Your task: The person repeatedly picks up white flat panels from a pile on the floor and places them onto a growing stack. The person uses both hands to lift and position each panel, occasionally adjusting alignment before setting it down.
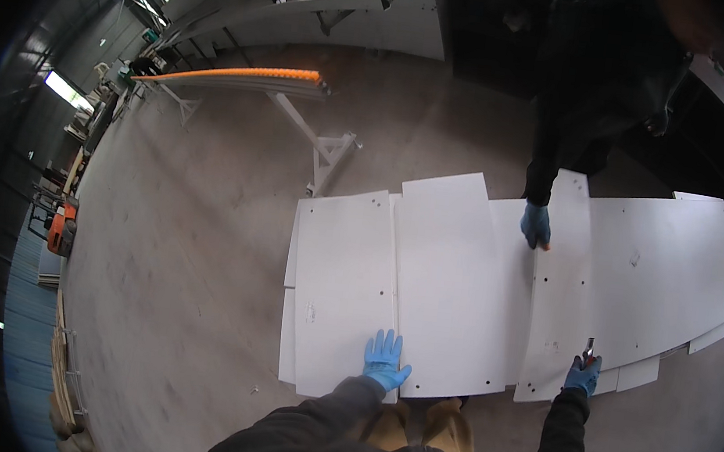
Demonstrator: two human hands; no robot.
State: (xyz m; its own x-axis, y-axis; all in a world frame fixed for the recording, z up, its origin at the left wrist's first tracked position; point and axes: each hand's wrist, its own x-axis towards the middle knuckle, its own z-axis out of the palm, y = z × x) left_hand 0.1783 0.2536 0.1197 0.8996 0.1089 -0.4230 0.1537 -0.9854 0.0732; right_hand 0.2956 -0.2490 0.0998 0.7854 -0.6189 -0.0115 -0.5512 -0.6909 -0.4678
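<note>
My left hand [386, 359], in a blue glove, lies with fingers spread near the front edge of a white panel [345, 260] with small dark holes, close to its seam with another white panel [445, 279]. At the right, my gloved right hand [582, 375] is closed around a small hand tool [590, 348] with a metal end and a reddish part; its exact kind is unclear. The tool is over a narrow white panel [558, 308] with several holes. At that panel's far left edge, a co-worker's blue-gloved hand [536, 225] holds something small and orange.
More white panels [671, 267] overlap to the right. Beyond them leans the dark-clothed co-worker [602, 84]. A stand [325, 156] with an orange-topped beam [245, 74] stands on the concrete floor at the far left. An orange vehicle [62, 225] is by the left wall.
</note>
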